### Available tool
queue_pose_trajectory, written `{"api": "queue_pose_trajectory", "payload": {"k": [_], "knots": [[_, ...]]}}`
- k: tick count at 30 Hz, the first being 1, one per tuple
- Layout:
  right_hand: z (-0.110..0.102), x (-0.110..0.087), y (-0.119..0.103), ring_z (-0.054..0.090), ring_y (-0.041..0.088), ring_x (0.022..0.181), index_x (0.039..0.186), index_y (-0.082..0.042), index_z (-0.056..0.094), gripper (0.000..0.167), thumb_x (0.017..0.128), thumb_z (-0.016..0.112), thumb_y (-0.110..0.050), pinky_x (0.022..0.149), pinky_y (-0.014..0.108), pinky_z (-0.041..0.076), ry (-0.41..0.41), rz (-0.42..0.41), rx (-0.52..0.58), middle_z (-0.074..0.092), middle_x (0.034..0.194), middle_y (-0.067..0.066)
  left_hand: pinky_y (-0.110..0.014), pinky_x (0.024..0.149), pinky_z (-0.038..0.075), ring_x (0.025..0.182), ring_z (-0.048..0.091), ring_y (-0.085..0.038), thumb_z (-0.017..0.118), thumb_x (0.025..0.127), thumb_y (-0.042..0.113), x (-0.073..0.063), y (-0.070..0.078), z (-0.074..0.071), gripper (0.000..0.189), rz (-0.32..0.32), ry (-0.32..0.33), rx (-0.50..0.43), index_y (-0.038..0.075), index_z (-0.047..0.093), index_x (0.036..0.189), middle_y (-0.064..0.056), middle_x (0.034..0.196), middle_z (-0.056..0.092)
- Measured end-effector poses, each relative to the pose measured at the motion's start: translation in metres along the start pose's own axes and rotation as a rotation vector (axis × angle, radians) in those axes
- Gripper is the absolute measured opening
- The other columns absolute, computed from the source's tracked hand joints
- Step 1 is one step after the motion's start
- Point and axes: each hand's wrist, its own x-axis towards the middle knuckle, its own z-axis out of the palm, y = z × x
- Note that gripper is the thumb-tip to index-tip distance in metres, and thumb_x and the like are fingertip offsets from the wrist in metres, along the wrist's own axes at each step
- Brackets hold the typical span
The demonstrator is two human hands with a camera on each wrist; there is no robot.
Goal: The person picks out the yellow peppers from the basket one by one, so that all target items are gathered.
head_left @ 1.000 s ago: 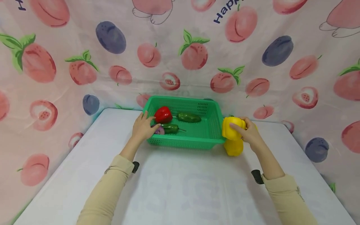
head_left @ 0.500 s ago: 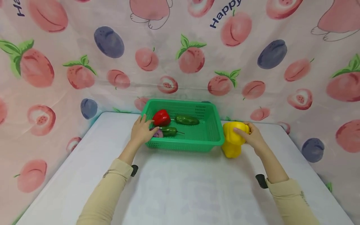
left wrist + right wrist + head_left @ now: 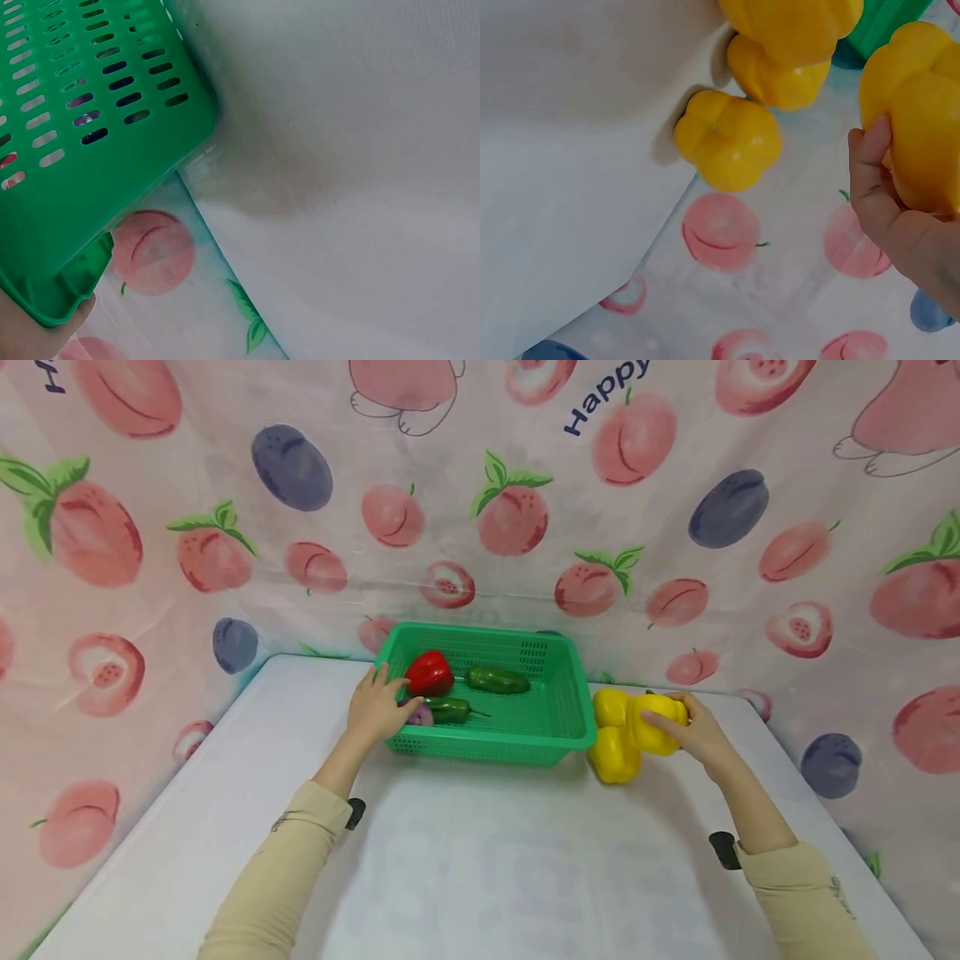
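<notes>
My left hand (image 3: pixel 377 706) grips the left rim of the green plastic basket (image 3: pixel 480 743); a finger curls beneath the rim in the left wrist view. Beside its thumb, inside the basket, lie a red bell pepper (image 3: pixel 430 673), a green chili pepper (image 3: pixel 450 710) and a purple round thing (image 3: pixel 423 715), partly hidden. Another green pepper (image 3: pixel 497 680) lies farther back. Right of the basket, my right hand (image 3: pixel 701 731) holds a yellow bell pepper (image 3: pixel 654 724) between thumb and fingers. More yellow bell peppers (image 3: pixel 727 140) stand close by, two of them visible left of the held one in the head view.
Everything stands on a white table (image 3: pixel 480 860), near its back edge. Behind it hangs a fruit-printed cloth (image 3: pixel 450 527), which also covers the sides. The basket's right wall (image 3: pixel 581 693) stands close to the yellow peppers.
My right hand has moved right and slightly toward me with the yellow bell pepper, away from the basket. Another yellow pepper behind it has come into sight. The left hand stays at the rim.
</notes>
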Motion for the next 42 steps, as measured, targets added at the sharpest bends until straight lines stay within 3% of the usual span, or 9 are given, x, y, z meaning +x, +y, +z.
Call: {"api": "queue_pose_trajectory", "payload": {"k": [7,14,20,30,42], "knots": [[-0.006,0.001,0.007,0.047,0.035,0.103,0.136,0.006,0.03,0.07,0.093,0.055,-0.042,0.079,0.027,0.047,-0.028,-0.029,-0.067,0.043,0.127,0.029,-0.056,0.116,0.016,0.143,0.013,-0.044,0.047,0.094,0.046,0.0,-0.001,0.0,0.059,-0.01,0.003,-0.003,0.005,0.049,0.136,-0.026,0.154,0.019],[-0.009,0.003,0.02,0.043,0.041,0.105,0.134,0.01,0.022,0.076,0.092,0.054,-0.045,0.093,0.052,0.044,-0.043,0.055,-0.1,0.038,0.127,0.032,-0.054,0.117,0.016,0.143,0.012,-0.043,0.047,0.094,0.047,0.001,0.0,0.002,0.059,-0.009,-0.01,-0.004,0.006,0.049,0.136,-0.026,0.154,0.018],[-0.009,0.008,0.031,0.042,0.044,0.107,0.134,0.011,0.02,0.079,0.092,0.053,-0.047,0.097,0.057,0.042,-0.074,0.101,-0.138,0.036,0.128,0.035,-0.055,0.116,0.016,0.143,0.013,-0.044,0.047,0.094,0.047,0.0,0.0,0.003,0.059,-0.011,-0.011,-0.006,0.006,0.049,0.136,-0.026,0.154,0.018],[-0.009,0.014,0.047,0.045,0.041,0.102,0.132,0.014,0.021,0.08,0.092,0.052,-0.048,0.087,0.046,0.047,-0.096,0.128,-0.175,0.039,0.123,0.035,-0.055,0.117,0.015,0.143,0.011,-0.043,0.046,0.094,0.047,0.002,0.004,0.0,0.059,-0.011,-0.006,-0.007,0.006,0.048,0.137,-0.025,0.155,0.017],[-0.004,0.015,0.056,0.049,0.032,0.093,0.129,0.013,0.025,0.078,0.09,0.054,-0.049,0.069,0.026,0.044,-0.141,0.129,-0.174,0.043,0.117,0.03,-0.054,0.117,0.015,0.143,0.012,-0.045,0.046,0.094,0.046,-0.001,0.002,-0.001,0.059,-0.007,-0.014,0.009,0.005,0.048,0.137,-0.027,0.154,0.018]]}}
